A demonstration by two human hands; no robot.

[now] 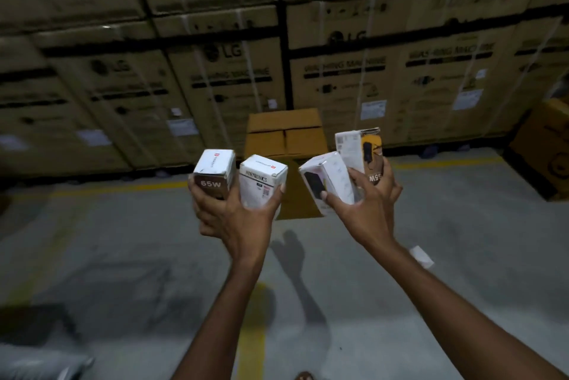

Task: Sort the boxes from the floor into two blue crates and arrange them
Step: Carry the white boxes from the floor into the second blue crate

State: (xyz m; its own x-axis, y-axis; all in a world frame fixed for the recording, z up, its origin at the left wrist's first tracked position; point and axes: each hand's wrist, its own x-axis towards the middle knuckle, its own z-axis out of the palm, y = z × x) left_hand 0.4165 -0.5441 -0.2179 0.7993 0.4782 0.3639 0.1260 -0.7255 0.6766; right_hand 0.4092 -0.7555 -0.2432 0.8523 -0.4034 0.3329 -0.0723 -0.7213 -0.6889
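Observation:
My left hand is raised and grips two small white boxes side by side: one marked 65W and one with black lettering. My right hand is also raised and holds two more: a tilted white box with a black picture and, behind it, a white and yellow box turned upside down. No blue crate is in view.
An open brown carton stands on the grey floor behind my hands. Stacked washing-machine cartons form a wall at the back. Another brown carton sits at the right. A yellow floor line runs under me. A white scrap lies on the floor.

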